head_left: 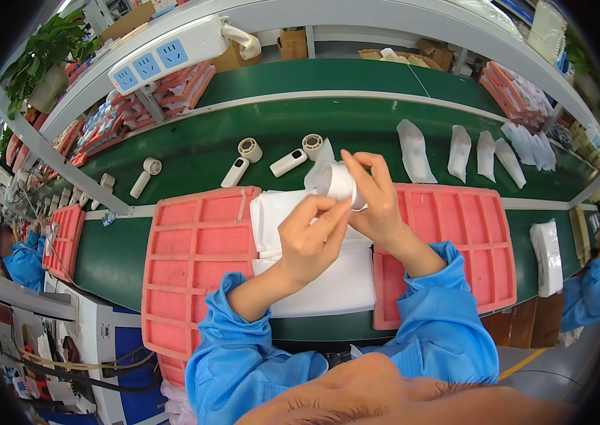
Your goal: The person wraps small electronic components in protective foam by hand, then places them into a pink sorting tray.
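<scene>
A white handheld device with a round head [343,185], like a small handheld fan, is partly inside a thin translucent bag [320,174]. My left hand [308,236] pinches the near edge of the bag, its fingertips closed. My right hand [376,200] grips the bag and device from the right side, with the index finger raised. Hands and wrapping hide most of the device. Below my hands lie stacks of white bags or sheets [321,287]. Just beyond, two similar white devices, one near [289,161] and one farther left [236,171], rest on the green belt.
Pink compartment trays lie left [201,273] and right [449,248] of the white stacks. Several wrapped pieces [415,152] lie on the belt at right. A power strip [169,57] hangs on the overhead frame. Co-workers in blue sit at far left [25,263] and far right [590,294].
</scene>
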{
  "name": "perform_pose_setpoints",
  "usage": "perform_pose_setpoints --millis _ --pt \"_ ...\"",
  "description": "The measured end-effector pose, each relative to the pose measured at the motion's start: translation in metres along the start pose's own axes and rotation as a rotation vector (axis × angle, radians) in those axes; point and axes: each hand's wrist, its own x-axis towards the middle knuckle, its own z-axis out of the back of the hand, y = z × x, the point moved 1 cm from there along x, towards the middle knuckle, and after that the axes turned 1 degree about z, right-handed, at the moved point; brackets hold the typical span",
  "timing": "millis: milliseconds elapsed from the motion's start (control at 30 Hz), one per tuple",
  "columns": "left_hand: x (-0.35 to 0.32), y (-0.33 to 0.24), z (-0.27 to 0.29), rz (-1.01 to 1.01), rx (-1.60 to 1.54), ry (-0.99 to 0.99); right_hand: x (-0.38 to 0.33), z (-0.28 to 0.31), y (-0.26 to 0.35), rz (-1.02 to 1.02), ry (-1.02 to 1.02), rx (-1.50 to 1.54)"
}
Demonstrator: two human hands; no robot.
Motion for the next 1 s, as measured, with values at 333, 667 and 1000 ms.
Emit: perform_pose_setpoints --millis 333,667,1000 --pt "0.02 0.03 0.017 0.12 -0.045 0.125 -0.012 -0.009 0.031 -0.319 0.028 0.571" --pt "0.023 0.038 0.012 0.598 -0.958 -0.135 -0.024 -0.024 -0.018 -0.313 0.245 0.296" --pt "0.016 0.037 0.007 -0.028 -0.054 -0.183 -0.021 -0.025 -0.007 -0.318 0.154 -0.144"
